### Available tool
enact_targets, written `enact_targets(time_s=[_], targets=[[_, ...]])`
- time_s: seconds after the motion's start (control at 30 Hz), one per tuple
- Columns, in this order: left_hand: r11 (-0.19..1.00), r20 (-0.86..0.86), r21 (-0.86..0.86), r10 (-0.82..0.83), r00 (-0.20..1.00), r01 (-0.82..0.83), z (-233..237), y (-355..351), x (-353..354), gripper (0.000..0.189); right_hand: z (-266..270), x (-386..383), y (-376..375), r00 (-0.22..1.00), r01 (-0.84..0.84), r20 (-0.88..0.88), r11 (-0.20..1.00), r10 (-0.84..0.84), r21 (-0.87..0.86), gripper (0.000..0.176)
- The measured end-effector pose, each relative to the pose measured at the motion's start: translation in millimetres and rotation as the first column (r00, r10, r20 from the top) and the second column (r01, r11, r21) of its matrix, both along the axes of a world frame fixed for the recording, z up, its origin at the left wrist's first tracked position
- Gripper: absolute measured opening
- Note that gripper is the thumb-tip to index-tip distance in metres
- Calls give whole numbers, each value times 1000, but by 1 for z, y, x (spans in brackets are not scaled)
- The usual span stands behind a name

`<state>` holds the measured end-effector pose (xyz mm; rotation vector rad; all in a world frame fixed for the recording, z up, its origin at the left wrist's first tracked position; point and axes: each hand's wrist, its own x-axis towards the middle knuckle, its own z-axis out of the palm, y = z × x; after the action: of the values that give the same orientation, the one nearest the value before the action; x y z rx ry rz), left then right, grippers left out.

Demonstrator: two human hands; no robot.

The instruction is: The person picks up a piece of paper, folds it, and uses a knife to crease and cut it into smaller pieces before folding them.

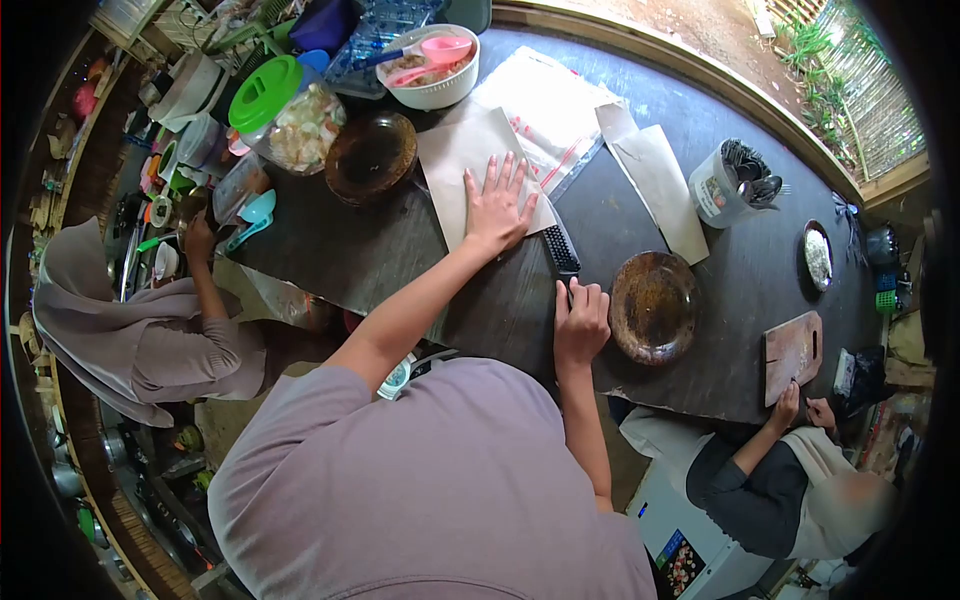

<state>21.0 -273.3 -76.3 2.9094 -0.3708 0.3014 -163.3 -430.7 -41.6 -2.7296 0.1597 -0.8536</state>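
My left hand (490, 208) lies flat with fingers spread on a sheet of brown paper (452, 150), pressing it to the dark table. In my right hand (582, 325) is the handle of a knife, its dark, dotted blade (561, 248) pointing away from me at the paper's right edge. Part of the blade's tip seems hidden by the paper. Behind the sheet is a plastic-wrapped white stack (540, 90). More cut brown paper (655, 185) rests to the right. A brown wooden plate (655, 308) sits just right of my right hand.
Stacked wooden plates (345, 185), a green-lidded jar (300, 130) and a white bowl (435, 95) with pink utensils stand left. A cutlery tub (715, 190), a small dish (817, 258) and a cutting board (790, 352) are right. One person (190, 345) works left, another (770, 485) right.
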Motion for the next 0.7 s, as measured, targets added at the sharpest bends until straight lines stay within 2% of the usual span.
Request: enact_targets(time_s=[0.27,0.37,0.43,0.57,0.63,0.7], targets=[[1000,-19,-5,0,1000,0,0,0,-5,73,-4,7,6,999,25,-40,1000,-24,16,18],[1000,-56,5,9,998,-8,17,1,5,73,-6,23,5,999,16,33,1000,-17,7,19],[1000,-33,-16,3,999,-4,10,0,3,74,-1,28,8,999,24,-31,1000,-24,-6,19],[999,-23,-40,-18,1000,17,4,4,7,77,-1,31,12,1000,22,-8,1000,-22,3,20],[1000,-68,-27,-15,998,14,29,7,11,78,-2,27,14,1000,23,-18,1000,-23,19,20],[1000,-419,19,23,907,-16,69,9,25,75,0,23,16,998,42,-58,997,-37,72,21]])
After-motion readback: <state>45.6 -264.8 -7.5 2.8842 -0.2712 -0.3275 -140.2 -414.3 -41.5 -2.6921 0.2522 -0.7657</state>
